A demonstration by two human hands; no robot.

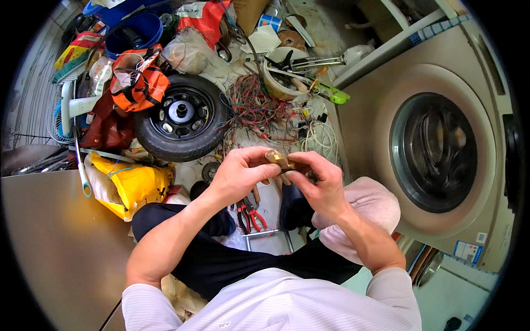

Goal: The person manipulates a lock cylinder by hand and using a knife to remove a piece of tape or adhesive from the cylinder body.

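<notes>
Both my hands are raised over the space between my knees, fingertips meeting on a small brass-coloured metal fitting (pixel 279 159). My left hand (pixel 240 172) pinches its left end, where a round opening shows. The thumb and fingers of my right hand (pixel 319 179) close on its right side, and a darker piece there is partly hidden by them. Below the hands, pliers with red handles (pixel 253 216) lie on the floor between my feet. A pale pink cloth (pixel 364 212) covers my right knee, close to my right forearm.
A small black-rimmed wheel (pixel 182 113) lies ahead on the left, beside an orange bag (pixel 138 80) and a yellow bag (pixel 135 182). Tangled wires (pixel 256 105) spread ahead, near a bucket of tools (pixel 281 77). A washing machine (pixel 370 121) stands close on the right.
</notes>
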